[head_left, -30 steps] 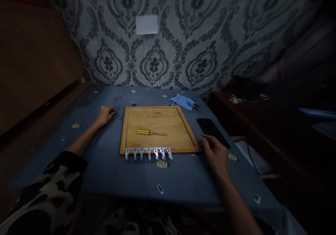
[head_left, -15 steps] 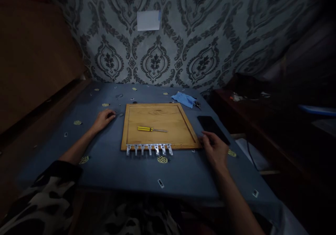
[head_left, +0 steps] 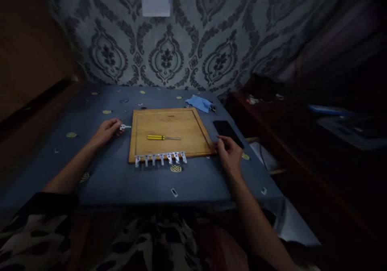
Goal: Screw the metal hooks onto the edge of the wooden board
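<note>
My left hand is beside the board's left edge, its fingertips pinching a small silver metal bracket that points right. A framed wooden board lies flat on the table. Along its front edge sits a row of several similar silver brackets, their narrow ends jutting out over the edge. On the panel rests a screwdriver with a yellow and black handle, its shaft toward the right. My right hand is at the board's front right corner, fingers curled against it; the fingertips are partly hidden.
A dark phone-like slab lies just beyond my right hand. Behind the board are a blue cloth and a small dark item beside it. The blue patterned tablecloth covers the table, which meets a patterned wall.
My left hand has picked up a silver bracket from the tablecloth. The whole view has shifted, so everything appears further left and higher. My right hand stays at the board's corner.
</note>
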Motion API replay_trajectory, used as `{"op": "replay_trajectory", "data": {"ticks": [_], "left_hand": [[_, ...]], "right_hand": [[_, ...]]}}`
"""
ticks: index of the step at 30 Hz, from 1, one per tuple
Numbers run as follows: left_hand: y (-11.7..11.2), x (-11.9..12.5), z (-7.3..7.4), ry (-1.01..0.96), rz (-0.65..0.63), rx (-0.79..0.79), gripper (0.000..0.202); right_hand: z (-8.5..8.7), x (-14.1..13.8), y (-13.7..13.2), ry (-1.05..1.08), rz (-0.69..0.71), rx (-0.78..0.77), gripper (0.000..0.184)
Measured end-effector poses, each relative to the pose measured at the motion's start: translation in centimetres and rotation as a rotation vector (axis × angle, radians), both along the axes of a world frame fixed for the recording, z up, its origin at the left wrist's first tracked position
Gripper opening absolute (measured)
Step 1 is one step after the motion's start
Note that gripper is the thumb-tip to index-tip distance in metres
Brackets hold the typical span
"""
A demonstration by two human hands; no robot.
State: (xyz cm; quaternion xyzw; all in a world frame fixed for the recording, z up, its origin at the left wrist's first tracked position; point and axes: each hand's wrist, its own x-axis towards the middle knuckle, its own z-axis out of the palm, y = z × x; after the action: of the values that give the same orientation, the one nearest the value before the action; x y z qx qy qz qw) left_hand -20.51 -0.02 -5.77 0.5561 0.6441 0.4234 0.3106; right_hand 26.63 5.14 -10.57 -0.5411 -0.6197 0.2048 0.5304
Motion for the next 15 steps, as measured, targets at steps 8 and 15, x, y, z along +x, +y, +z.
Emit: {"op": "replay_trajectory", "data": {"ticks": [8,15], "left_hand": [[-1.7,3.0,1.9,-0.083,-0.044,-0.038,0.035],[-2.6,4.9,3.8,-0.032,-0.104,-0.001,0.029]], "right_hand": [[0.5,-0.4,-0.3,-0.023,-0.033,0.066,0.038],[2.5,-2.5,-3.0,-0.156,-0.025,0.249,0.027]]}}
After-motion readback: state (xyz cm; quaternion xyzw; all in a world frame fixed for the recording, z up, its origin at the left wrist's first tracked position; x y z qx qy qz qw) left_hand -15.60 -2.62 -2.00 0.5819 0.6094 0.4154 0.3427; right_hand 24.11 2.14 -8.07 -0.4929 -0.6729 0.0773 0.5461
